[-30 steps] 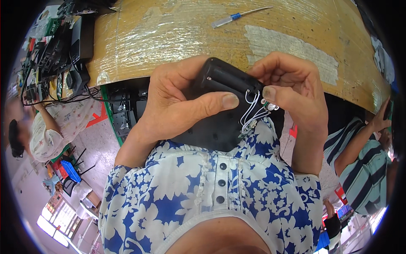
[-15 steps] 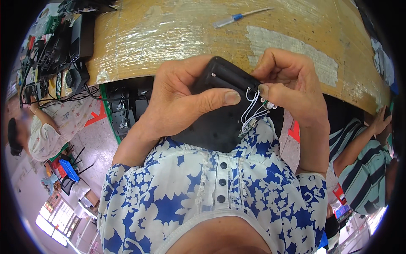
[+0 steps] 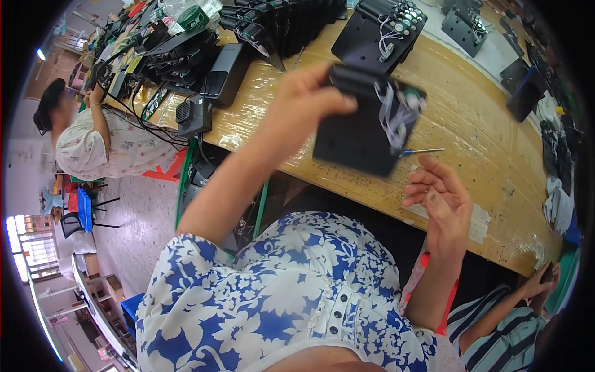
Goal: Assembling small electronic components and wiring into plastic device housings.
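Note:
My left hand [image 3: 300,105] grips a flat black plastic panel [image 3: 350,141] by its far left edge, holding it up over the table. The panel is smeared by motion; white wires [image 3: 392,118] and a small round pale part near its right corner still show. Apart from the panel, my right hand [image 3: 443,208] hovers above the table's near edge. Its fingers are loosely bent and spread, with nothing seen in them. A slim tool with a blue part [image 3: 424,151] lies on the table just beyond that hand.
Another black panel with wires [image 3: 387,37] lies at the back, beside a row of stacked black panels [image 3: 285,28]. More panels sit far right. A black box [image 3: 226,74] and cables are at left. One person works at left; another person's hands [image 3: 539,282] rest at right.
The black panel has gone from close to my body to out over the table in my left hand. My right hand has let go of it and opened. The view has shifted, showing more table.

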`<state>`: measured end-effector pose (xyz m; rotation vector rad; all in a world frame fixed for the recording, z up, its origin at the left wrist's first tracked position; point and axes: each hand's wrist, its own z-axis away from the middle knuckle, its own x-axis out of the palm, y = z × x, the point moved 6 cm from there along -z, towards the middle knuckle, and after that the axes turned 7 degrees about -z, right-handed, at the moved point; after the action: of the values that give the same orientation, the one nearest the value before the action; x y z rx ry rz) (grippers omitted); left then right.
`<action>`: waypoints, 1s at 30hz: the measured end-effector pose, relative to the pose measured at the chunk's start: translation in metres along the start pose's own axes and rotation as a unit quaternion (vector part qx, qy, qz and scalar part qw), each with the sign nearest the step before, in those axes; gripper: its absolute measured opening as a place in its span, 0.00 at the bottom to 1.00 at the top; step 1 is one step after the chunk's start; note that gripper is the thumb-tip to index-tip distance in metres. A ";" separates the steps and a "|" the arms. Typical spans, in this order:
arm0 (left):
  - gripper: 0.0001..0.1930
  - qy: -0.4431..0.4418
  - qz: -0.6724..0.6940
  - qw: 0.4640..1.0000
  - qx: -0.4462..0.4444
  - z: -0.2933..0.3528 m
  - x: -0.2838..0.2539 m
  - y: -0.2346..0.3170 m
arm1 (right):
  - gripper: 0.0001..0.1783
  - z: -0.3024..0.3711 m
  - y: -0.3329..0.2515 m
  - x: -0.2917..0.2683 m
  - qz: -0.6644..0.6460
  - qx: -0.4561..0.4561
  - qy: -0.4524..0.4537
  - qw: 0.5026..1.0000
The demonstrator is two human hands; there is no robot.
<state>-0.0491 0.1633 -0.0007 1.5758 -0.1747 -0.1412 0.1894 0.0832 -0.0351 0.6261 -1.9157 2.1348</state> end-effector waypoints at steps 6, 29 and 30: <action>0.11 0.028 -0.048 0.993 0.108 -0.112 -0.046 -0.001 | 0.21 -0.003 0.025 0.001 0.022 0.030 0.035 0.999; 0.28 0.250 -0.342 0.846 0.325 -0.062 -0.040 -0.015 | 0.09 0.009 0.039 -0.014 0.035 -0.017 0.066 0.997; 0.31 0.230 -0.379 0.835 0.325 -0.051 -0.037 -0.014 | 0.09 0.008 0.040 -0.015 0.036 -0.013 0.066 0.997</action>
<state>-0.0750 0.2205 -0.0146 2.2365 0.8897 -0.3365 0.1875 0.0716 -0.0770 0.4070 -1.9189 2.1312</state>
